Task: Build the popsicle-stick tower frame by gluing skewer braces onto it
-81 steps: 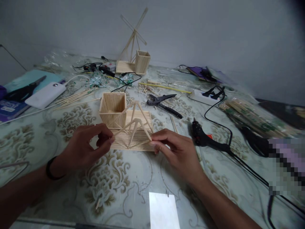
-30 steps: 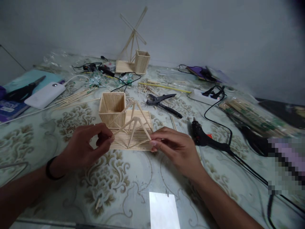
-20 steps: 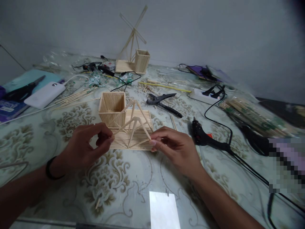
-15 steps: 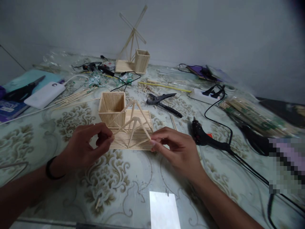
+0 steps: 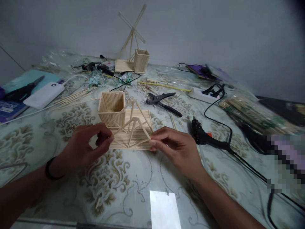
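Observation:
My left hand (image 5: 89, 144) pinches the lower left end of a triangular frame of thin wooden sticks (image 5: 135, 119). At its lower right end, the fingertips of my right hand (image 5: 175, 146) are closed on the same frame. It stands at the near edge of a flat stick base (image 5: 138, 140). Behind it on the base rises a similar stick frame (image 5: 133, 102). A square, open-topped box of sticks (image 5: 111, 106) adjoins the base at its back left. Whether the frame's ends touch the base is hidden by my fingertips.
A black glue gun (image 5: 207, 135) lies on the right, its cord trailing towards me. Pliers (image 5: 164, 103) lie behind the base. At the back stands a stick windmill model (image 5: 125, 65). Scissors (image 5: 22, 89) and a white power bank (image 5: 45, 94) are left; bagged sticks (image 5: 252, 116) are right.
Almost nothing differs: both hands keep their pinch on the stick frame in the same place. The whole view has shifted very slightly.

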Motion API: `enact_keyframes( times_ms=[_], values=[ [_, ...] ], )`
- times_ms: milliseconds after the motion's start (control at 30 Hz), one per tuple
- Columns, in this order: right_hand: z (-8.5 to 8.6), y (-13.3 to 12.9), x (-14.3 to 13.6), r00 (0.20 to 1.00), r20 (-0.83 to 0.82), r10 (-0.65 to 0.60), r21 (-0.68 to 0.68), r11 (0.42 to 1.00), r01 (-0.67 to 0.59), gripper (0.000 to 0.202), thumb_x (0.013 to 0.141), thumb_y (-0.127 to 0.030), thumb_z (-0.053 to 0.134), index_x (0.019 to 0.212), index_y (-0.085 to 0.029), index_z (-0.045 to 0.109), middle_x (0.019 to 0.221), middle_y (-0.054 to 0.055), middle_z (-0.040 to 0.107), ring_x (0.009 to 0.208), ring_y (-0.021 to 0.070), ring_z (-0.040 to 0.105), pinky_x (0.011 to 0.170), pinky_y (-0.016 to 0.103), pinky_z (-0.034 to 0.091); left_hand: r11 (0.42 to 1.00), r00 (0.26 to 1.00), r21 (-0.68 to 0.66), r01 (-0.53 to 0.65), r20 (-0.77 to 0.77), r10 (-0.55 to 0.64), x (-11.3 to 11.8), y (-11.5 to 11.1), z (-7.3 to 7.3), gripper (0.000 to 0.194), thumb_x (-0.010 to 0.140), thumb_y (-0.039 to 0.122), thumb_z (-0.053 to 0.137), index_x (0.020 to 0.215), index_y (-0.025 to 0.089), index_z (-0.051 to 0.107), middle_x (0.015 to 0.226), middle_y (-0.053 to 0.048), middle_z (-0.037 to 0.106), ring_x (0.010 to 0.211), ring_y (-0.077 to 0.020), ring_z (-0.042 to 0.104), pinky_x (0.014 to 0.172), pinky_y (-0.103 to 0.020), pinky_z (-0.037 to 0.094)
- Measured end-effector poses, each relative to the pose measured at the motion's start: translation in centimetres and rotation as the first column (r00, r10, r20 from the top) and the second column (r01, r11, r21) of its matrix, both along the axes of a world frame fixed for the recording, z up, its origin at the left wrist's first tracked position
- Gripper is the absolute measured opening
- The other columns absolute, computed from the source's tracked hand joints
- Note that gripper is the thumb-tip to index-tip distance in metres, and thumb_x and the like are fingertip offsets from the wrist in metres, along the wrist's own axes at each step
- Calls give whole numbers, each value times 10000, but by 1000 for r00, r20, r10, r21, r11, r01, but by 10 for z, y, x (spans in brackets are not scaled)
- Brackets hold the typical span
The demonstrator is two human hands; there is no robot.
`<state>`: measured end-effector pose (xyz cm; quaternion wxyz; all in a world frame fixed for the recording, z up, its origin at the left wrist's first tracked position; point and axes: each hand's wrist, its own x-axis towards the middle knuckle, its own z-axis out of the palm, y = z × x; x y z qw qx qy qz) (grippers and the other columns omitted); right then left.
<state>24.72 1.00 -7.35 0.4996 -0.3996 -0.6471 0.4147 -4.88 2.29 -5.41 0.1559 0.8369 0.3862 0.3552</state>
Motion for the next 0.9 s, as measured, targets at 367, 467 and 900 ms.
enact_keyframes(
  times_ms=[367, 467, 900],
  values=[
    [1, 3, 2, 990, -144, -5, -202, 979, -24, 81, 843, -277, 941, 846, -225, 879, 740, 25, 810, 606, 139, 769, 608, 233, 658, 1000, 1000, -5, 6, 2, -6, 1, -1, 2, 184, 1010, 182, 636, 830, 215, 615, 647, 77, 627, 535, -54, 564, 569, -153, 451],
    [2, 4, 2, 992, -126, -16, -214, 977, -12, 97, 840, -288, 944, 856, -220, 877, 702, 23, 807, 613, 137, 769, 617, 220, 642, 1000, 1000, 4, 5, -9, -5, 1, -1, 2, 179, 1014, 184, 628, 838, 215, 620, 652, 76, 637, 541, -52, 574, 572, -148, 453],
    [0, 3, 3, 999, -2, -36, -111, 993, 35, 107, 944, -317, 838, 888, -228, 851, 798, 19, 784, 618, 140, 745, 605, 260, 602, 998, 999, 47, 47, 23, -48, -7, 5, -3, 142, 1040, 263, 695, 910, 218, 729, 716, 39, 742, 559, -83, 642, 577, -186, 490]
  ],
)
